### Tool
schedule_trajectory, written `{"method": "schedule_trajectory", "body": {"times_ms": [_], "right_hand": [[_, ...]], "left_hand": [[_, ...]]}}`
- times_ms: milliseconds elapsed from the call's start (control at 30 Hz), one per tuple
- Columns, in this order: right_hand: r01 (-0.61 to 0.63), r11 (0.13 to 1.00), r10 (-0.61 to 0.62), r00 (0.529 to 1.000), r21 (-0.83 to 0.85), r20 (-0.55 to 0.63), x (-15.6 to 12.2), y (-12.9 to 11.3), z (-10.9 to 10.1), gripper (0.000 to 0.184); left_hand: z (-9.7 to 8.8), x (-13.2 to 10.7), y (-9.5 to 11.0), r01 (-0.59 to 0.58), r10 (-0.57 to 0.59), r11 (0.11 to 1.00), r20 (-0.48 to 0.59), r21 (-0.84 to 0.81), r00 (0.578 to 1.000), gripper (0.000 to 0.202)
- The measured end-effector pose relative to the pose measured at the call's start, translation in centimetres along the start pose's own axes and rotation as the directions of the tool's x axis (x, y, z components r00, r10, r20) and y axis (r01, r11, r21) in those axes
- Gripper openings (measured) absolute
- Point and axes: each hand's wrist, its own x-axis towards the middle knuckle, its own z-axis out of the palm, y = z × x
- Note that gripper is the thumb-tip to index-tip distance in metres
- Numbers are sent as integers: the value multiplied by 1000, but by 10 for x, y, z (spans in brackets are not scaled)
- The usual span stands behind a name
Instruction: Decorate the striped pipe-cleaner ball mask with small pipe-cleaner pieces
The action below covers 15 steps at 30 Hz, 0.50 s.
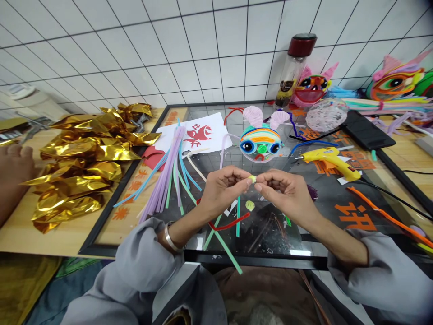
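Observation:
Over the glass, my left hand (225, 187) and my right hand (286, 189) meet fingertip to fingertip, both closed in a pinch. Between them shows a small pale yellow pipe cleaner coil (253, 179), mostly covered by the fingers. A similar yellow coil (249, 206) lies on the glass just below. Beyond my hands sits a lion head of coiled pipe cleaners (260, 141), with blue-rimmed eyes, a green nose and pink ears. Red pipe cleaner (233, 224) and pale green ones (227, 253) lie under and in front of my left wrist.
Crumpled gold foil (84, 167) and another person's hand (15, 167) are at left. Lilac pipe cleaners (169, 176) lie on white paper with a red cut-out (199, 135). At right are a yellow glue gun (331, 160), a phone (368, 128), a glass bottle (287, 81) and finished heads (311, 88).

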Motion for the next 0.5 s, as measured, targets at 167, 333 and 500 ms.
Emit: {"method": "schedule_trajectory", "body": {"times_ms": [167,333,500], "right_hand": [[-2,1000,2,999,-9,-43,0,2,2,20],[-112,982,112,994,152,12,1,-2,1,22],[-228,912,202,973,342,110,6,-1,0,25]], "left_hand": [[-2,1,-2,112,-111,994,96,-10,989,21],[-3,1,-1,170,-155,983,183,-72,971,29],[0,1,-8,190,-147,958,204,-215,968,28]]}}
